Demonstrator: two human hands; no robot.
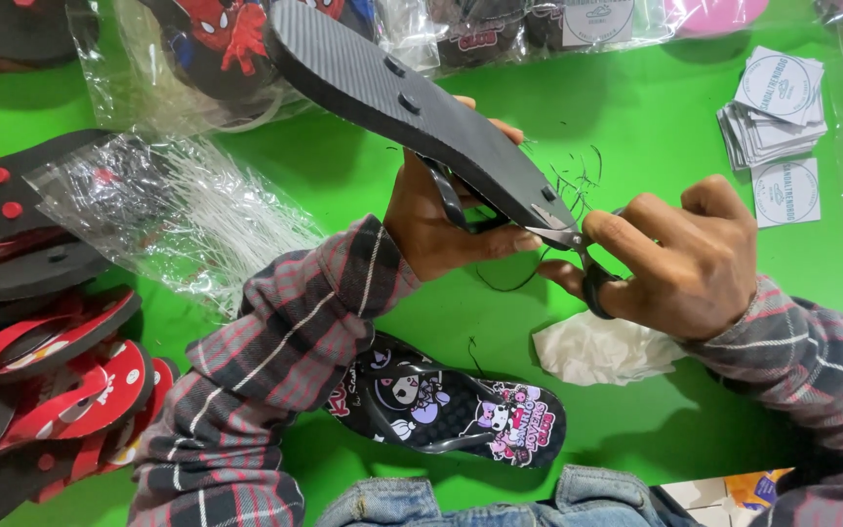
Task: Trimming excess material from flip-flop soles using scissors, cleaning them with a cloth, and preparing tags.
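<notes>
My left hand (441, 220) is wrapped around a black flip-flop (412, 107), fingers curled through its strap from underneath, holding it sole-up and tilted above the green counter (636, 117). My right hand (680, 259) is closed through the handles of a small pair of scissors (573, 249), whose blades meet the heel edge of the sole. Thin black trimmings (563, 181) lie scattered on the counter just behind the heel. Below my hands, near my lap, a second black flip-flop (451, 405) with cartoon prints lies face-up, and a crumpled white cloth (602, 351) sits just beside it, under my right wrist. To my left is a stack of red and black flip-flops (41, 371) and a clear bag of white plastic fasteners (168, 210). A pile of round-printed paper tags (773, 107) lies at the far right.
</notes>
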